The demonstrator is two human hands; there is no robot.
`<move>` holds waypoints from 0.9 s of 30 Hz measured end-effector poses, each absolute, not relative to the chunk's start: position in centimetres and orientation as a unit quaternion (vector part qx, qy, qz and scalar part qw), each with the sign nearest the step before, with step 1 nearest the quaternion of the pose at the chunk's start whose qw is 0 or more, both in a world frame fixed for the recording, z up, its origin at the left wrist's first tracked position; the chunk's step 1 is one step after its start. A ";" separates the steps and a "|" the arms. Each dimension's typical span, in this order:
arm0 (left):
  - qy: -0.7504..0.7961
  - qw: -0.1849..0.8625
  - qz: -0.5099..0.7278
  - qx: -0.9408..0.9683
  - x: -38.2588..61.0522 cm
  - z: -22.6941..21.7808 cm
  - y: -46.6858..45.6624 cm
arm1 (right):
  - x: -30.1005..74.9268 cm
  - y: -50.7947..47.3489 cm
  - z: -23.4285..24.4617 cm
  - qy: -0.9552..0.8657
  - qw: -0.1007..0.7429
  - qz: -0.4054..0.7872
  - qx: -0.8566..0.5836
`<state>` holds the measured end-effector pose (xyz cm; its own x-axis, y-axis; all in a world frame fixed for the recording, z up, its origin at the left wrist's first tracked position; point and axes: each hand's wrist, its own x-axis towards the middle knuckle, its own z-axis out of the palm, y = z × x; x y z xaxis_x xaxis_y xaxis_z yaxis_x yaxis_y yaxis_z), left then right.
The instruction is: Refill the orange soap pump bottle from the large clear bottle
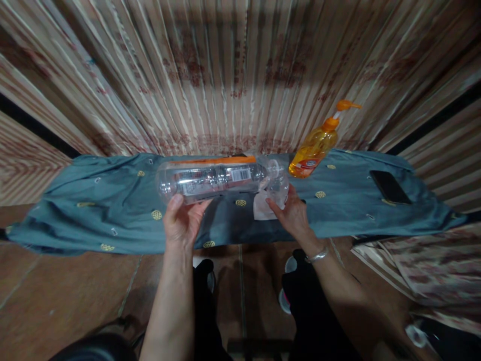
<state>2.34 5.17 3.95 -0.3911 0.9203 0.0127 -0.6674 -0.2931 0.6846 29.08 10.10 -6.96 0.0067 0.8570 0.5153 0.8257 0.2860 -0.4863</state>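
Note:
A large clear plastic bottle [210, 179] with an orange band and a barcode label lies sideways above the cloth-covered surface. Its base end is to the left and its neck points right. My left hand [183, 214] grips the underside near the base, thumb on the near side. At the neck end, my right hand [291, 210] pinches a white tissue [263, 207] with thumb and fingers. Clear, crumpled-looking plastic [276, 183] shows between that hand and the neck; I cannot make out its exact shape.
Right of the bottle stands an orange pump bottle [313, 150] of yellow liquid. A black phone [390, 187] lies farther right on the teal patterned cloth [112, 200]. A pleated curtain [225, 75] hangs behind. My legs are below the near edge.

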 end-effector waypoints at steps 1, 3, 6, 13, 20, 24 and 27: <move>0.301 0.512 0.777 0.208 2.3 3.9 5.2 | 29.1 10.1 -7.0 -0.704 0.383 0.021 -0.597; 0.295 0.514 0.778 0.210 2.4 3.9 5.2 | 29.1 10.1 -7.1 -0.703 0.384 0.020 -0.598; 0.292 0.517 0.778 0.208 2.5 4.0 5.2 | 29.0 10.1 -7.3 -0.702 0.387 0.017 -0.598; 0.323 0.513 0.774 0.184 2.6 4.4 5.0 | 29.0 10.2 -7.7 -0.702 0.384 0.009 -0.600; 0.332 0.517 0.764 0.195 2.6 4.2 5.0 | 28.9 10.2 -7.7 -0.700 0.387 0.005 -0.600; 0.336 0.508 0.771 0.186 2.5 4.1 5.0 | 29.0 10.2 -7.6 -0.705 0.384 0.013 -0.597; 0.340 0.496 0.782 0.165 2.4 4.0 5.1 | 29.1 10.2 -7.6 -0.704 0.383 0.018 -0.598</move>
<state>2.36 5.10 3.96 -0.4543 0.8874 -0.0782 -0.6630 -0.2781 0.6951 29.12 10.23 -7.58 0.0092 0.8557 0.5175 0.8283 0.2834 -0.4833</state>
